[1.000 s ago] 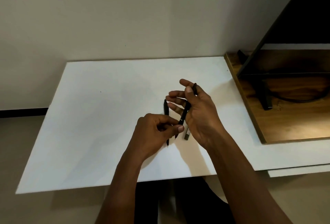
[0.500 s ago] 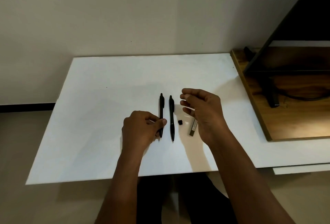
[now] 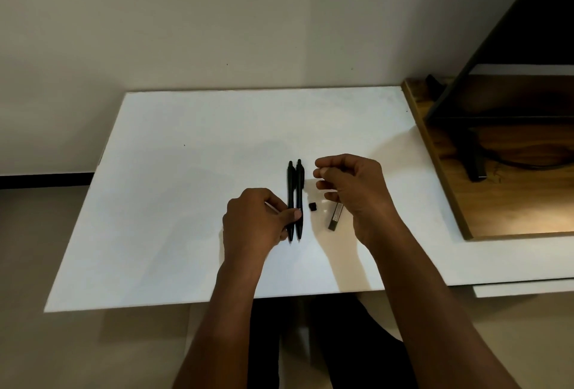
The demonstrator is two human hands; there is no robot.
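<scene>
Aligning pens (image 3: 298,185): my left grip (image 3: 254,222) pinches them; right grip (image 3: 354,193) curled, contents indeterminate. Next, take cap (image 3: 312,207) beneath it.

We're riding on the head here, a single wide-angle view looking forward and steeply down onto the white table (image 3: 186,202), close enough that both forearms (image 3: 236,311) climb in from the bottom edge. Left hand (image 3: 254,221) and right hand (image 3: 354,193) sit dead centre by the two black pens (image 3: 298,190), with the wall (image 3: 217,16) behind and the wooden desk (image 3: 512,208) far right.
</scene>
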